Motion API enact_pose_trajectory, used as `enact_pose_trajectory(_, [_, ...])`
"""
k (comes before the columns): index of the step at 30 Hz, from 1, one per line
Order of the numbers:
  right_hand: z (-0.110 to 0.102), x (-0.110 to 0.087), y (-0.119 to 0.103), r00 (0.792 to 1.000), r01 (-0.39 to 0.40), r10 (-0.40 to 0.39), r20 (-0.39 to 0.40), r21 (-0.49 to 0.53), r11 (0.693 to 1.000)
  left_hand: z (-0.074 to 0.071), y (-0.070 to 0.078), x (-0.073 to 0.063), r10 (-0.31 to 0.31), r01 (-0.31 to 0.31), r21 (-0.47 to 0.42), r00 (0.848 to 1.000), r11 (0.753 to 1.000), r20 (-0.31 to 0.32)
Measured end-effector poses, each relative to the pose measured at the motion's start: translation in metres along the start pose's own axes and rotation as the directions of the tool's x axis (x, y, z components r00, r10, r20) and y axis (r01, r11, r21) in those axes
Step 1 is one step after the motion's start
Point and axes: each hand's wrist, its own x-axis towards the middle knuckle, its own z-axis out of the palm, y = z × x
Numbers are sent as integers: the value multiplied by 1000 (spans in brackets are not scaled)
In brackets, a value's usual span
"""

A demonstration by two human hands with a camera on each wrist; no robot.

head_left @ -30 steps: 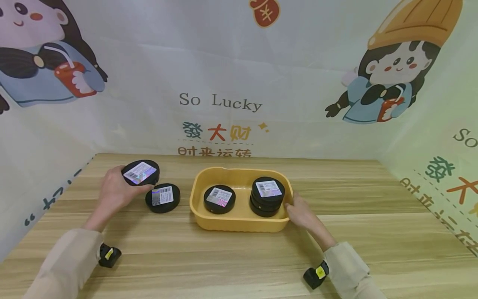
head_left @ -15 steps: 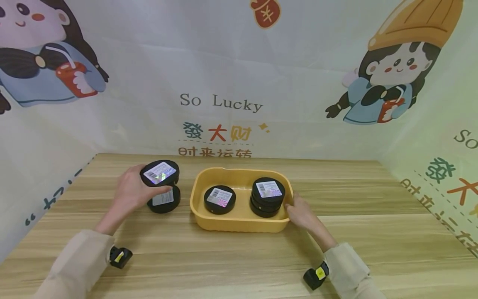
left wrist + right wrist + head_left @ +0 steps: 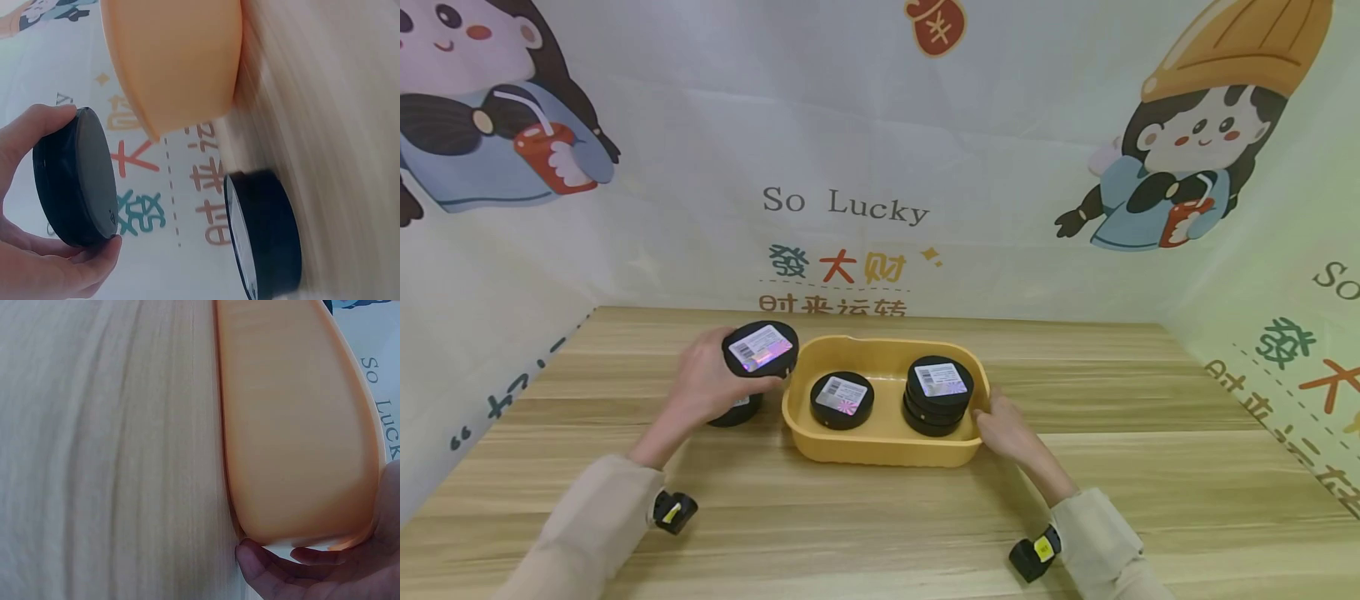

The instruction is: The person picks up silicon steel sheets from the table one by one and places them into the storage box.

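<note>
My left hand (image 3: 703, 385) grips a flat round black container (image 3: 761, 348) by its sides, thumb at the front, its white label facing up. It is raised off the table, beside the left end of a yellow plastic bin (image 3: 880, 454). Another black container (image 3: 265, 234) lies on the table beneath my left hand, mostly covered by the hand in the head view. Inside the bin sit a single black container (image 3: 842, 401) on the left and a stack of black containers (image 3: 937, 395) on the right. My right hand (image 3: 1003, 425) holds the bin's right end, fingers curled against its wall (image 3: 300, 456).
The wood-grain table (image 3: 880, 533) extends in front of the bin and to both sides. A printed white cloth (image 3: 1000, 167) hangs behind and at the sides. A small black wrist camera sits at each sleeve cuff (image 3: 1097, 525).
My left hand has carried the black container to the right, from the far left to beside the bin's left rim, passing over the container on the table. My right hand and the bin stay put.
</note>
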Motion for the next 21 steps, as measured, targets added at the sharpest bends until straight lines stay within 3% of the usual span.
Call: enact_pose_trajectory(21, [-1,0,-1,1000,-6,6,13,-6,1000,36,22,5,91,-86,-93,994,992,54])
